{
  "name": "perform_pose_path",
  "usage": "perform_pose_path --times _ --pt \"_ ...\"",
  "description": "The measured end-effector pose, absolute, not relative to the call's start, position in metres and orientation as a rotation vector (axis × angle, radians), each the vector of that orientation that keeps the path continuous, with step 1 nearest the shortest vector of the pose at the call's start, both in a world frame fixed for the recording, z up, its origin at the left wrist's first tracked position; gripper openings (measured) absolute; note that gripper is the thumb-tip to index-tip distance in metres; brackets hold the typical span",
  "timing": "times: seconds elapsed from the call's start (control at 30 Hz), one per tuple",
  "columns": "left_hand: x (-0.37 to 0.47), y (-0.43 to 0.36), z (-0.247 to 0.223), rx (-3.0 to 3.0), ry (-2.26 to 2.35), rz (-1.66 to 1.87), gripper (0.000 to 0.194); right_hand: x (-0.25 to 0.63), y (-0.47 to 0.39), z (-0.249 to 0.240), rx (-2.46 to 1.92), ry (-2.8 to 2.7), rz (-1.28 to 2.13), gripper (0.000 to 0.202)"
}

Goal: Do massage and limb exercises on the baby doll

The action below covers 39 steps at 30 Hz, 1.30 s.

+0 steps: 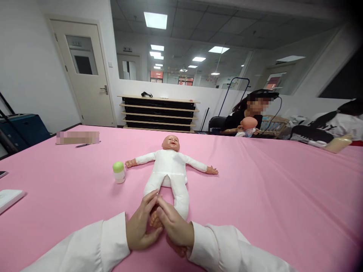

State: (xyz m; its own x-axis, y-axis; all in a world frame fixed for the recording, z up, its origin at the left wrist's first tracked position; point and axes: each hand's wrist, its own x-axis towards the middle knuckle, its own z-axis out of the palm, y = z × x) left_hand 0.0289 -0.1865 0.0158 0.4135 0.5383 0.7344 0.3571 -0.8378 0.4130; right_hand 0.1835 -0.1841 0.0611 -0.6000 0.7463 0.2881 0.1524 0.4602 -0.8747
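Note:
A baby doll (171, 164) in a white suit lies on its back on the pink-covered table (244, 211), arms spread and head away from me. Both my hands are at its lower leg on the left side. My left hand (141, 224) curls round the outer side of the doll's foot (154, 219). From the other side my right hand (176, 226) closes over the same foot, its fingertips meeting those of my left hand. The doll's other foot shows partly beneath my right wrist. Left of the doll stands a small jar (119, 173) with a green lid.
A white object (10, 199) lies at the left edge, with a pen (85, 144) farther back. Across the table a person (244, 113) holds another doll (248, 124). A bottle (338, 143) lies at the far right. Behind stands a low shelf (160, 112).

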Motion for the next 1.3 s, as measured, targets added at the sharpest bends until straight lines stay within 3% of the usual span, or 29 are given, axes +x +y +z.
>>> perform_pose_path --times 0.2,0.33,0.43,0.5,0.67,0.8,0.97,1.3 --pt "0.027 -0.177 0.016 2.776 0.642 1.21 0.058 0.24 -0.23 0.037 -0.945 -2.324 0.338 0.077" --pt "0.03 -0.182 0.024 2.837 0.445 0.947 0.05 0.249 -0.252 -0.011 -1.226 -2.031 0.127 0.056" --pt "0.036 -0.189 0.037 2.645 0.335 0.85 0.045 0.244 -0.259 -0.033 -1.304 -1.791 0.228 0.027" --pt "0.045 -0.193 0.049 2.548 0.373 0.877 0.04 0.241 -0.264 -0.034 -1.298 -1.647 0.355 0.022" --pt "0.084 -0.187 0.074 2.645 0.276 0.832 0.057 0.236 -0.272 -0.005 -1.398 -1.087 0.362 0.032" --pt "0.11 -0.177 0.07 2.561 0.246 0.906 0.046 0.225 -0.264 0.014 -1.316 -0.715 0.476 0.04" --pt "0.112 -0.178 0.054 2.184 0.511 1.084 0.024 0.207 -0.253 0.006 -1.109 -0.85 0.632 0.038" --pt "0.111 -0.196 0.049 1.867 0.695 1.175 0.026 0.203 -0.243 -0.004 -1.05 -0.905 0.849 0.037"
